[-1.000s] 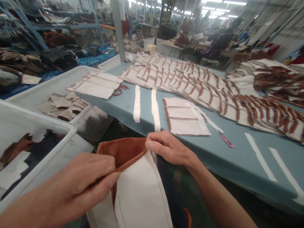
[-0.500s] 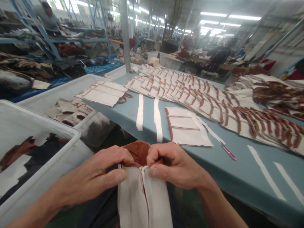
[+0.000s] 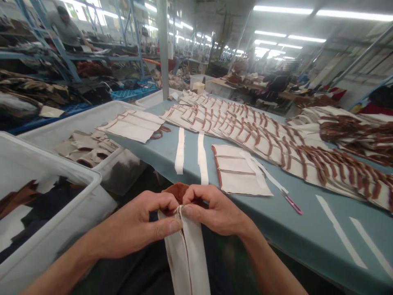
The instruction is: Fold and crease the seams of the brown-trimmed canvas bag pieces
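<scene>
A cream leather-like piece (image 3: 190,258) with a dark seam down its middle hangs in front of me over my lap. Brown material (image 3: 175,189) shows behind its upper edge. My left hand (image 3: 144,221) pinches that edge between thumb and curled fingers, just left of the seam. On the other side of the seam, my right hand (image 3: 211,209) grips the same edge, its thumb on the cream face. The hands are close together, and the fingertips behind the edge are hidden.
A blue-green table (image 3: 233,205) bears rows of brown-edged cream pieces (image 3: 258,139), a separate panel (image 3: 239,172), white strips (image 3: 202,159) and a pink-handled cutter (image 3: 293,204). White bins (image 3: 92,180) stand at left. A person (image 3: 66,30) works in the background.
My left hand has shifted right along the upper edge, closer to the seam and my right hand. The cream piece has tilted and looks narrower. The camera view has shifted slightly.
</scene>
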Demonstrator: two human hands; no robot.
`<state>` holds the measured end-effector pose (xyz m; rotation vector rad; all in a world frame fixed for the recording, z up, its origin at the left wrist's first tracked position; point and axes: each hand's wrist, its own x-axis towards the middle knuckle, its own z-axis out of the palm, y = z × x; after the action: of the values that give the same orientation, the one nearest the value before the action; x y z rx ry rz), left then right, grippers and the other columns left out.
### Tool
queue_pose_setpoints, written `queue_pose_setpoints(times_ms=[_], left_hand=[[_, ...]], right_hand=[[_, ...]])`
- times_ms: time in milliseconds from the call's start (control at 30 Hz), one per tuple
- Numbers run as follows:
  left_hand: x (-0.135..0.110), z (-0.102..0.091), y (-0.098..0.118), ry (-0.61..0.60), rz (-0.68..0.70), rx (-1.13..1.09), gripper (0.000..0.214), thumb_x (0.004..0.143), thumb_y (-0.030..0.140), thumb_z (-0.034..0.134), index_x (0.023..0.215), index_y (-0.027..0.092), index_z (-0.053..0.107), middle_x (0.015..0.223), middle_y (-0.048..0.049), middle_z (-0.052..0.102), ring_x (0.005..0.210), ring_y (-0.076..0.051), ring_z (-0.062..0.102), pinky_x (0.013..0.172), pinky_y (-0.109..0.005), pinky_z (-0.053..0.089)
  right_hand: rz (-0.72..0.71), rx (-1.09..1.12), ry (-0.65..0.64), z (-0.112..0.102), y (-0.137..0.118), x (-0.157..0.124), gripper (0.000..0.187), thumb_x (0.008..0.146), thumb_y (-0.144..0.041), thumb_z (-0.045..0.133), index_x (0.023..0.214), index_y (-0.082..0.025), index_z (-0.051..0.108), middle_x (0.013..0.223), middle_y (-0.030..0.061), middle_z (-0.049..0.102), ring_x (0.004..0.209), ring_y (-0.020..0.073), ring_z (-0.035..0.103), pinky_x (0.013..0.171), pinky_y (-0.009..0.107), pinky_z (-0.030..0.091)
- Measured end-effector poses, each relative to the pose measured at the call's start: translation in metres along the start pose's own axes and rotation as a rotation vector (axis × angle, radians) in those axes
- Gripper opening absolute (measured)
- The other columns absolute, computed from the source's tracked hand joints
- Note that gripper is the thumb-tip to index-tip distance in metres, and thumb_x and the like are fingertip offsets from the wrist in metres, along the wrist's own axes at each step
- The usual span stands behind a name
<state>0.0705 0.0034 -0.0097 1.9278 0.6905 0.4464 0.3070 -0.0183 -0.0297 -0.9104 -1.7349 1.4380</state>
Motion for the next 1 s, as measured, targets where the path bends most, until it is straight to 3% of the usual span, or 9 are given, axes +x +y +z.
queue_pose_setpoints(times_ms=[167, 333, 633, 1000], left_hand=[[-0.007, 0.005, -0.015, -0.077, -0.058, -0.119, 0.035, 0.108, 0.042, 0.059, 0.087, 0.017, 0.071, 0.075, 0.0040, 0.057, 0.069, -0.012, 0.048, 0.064, -0.021, 0.039], [-0.008, 0.007, -0.014, -0.052, -0.055, -0.140, 0.034, 0.107, 0.036, 0.059, 0.081, 0.017, 0.069, 0.072, 0.0047, 0.056, 0.066, -0.011, 0.047, 0.062, -0.019, 0.038], [-0.008, 0.011, -0.010, -0.021, -0.081, -0.176, 0.037, 0.102, 0.038, 0.062, 0.074, 0.015, 0.069, 0.066, 0.0042, 0.053, 0.061, -0.010, 0.044, 0.058, -0.019, 0.035], [-0.013, 0.011, -0.015, -0.020, -0.069, -0.230, 0.035, 0.103, 0.037, 0.062, 0.078, 0.015, 0.072, 0.070, 0.0026, 0.059, 0.066, -0.012, 0.048, 0.061, -0.020, 0.039]], right_hand=[[0.086, 0.057, -0.067, 0.006, 0.012, -0.002, 0.039, 0.095, -0.051, 0.080, 0.083, -0.019, 0.060, 0.070, -0.0062, 0.049, 0.061, 0.0096, 0.038, 0.055, 0.023, 0.031], [0.067, 0.126, -0.077, 0.010, 0.023, -0.005, 0.041, 0.095, -0.053, 0.079, 0.084, -0.019, 0.061, 0.074, -0.0044, 0.053, 0.065, 0.0108, 0.044, 0.058, 0.024, 0.035], [0.074, -0.039, -0.032, 0.014, 0.006, -0.006, 0.049, 0.081, -0.059, 0.090, 0.078, -0.020, 0.059, 0.068, -0.0073, 0.051, 0.061, 0.0098, 0.041, 0.055, 0.024, 0.032], [0.067, 0.125, -0.111, 0.016, 0.016, -0.005, 0.059, 0.083, -0.070, 0.088, 0.080, -0.019, 0.059, 0.072, -0.0066, 0.051, 0.063, 0.0095, 0.039, 0.056, 0.024, 0.031]])
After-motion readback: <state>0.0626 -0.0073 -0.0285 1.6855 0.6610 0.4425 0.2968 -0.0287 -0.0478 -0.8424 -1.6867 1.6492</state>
